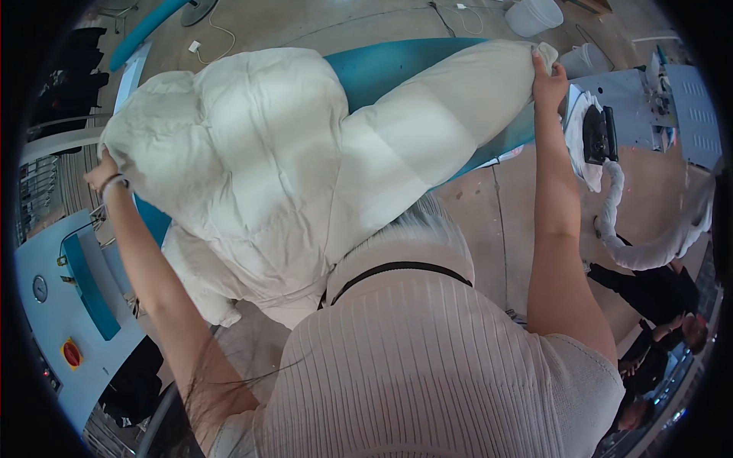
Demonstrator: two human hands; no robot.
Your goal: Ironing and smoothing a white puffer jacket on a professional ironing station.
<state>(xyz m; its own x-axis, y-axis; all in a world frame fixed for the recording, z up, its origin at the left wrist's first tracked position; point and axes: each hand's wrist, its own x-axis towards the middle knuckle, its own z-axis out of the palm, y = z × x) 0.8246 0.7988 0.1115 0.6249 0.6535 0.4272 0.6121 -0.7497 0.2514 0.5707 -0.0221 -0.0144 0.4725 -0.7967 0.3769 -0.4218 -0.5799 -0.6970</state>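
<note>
A white quilted puffer jacket (279,137) lies spread over a teal padded ironing board (385,69). One sleeve stretches to the right along the board, and the other hangs down at the lower left. My right hand (550,84) grips the cuff of the outstretched sleeve, fingers closed around its end. At the jacket's far left edge, my left hand (103,169) holds the fabric, its fingers partly hidden by the jacket. Both arms reach wide apart, and the jacket's lower part rests against my front.
A black iron (599,133) with a wrapped hose (611,206) stands right of the board. White buckets (533,15) are at the back right. A machine panel (72,305) with a red-yellow switch is at lower left. Dark-clothed people (657,294) are at far right.
</note>
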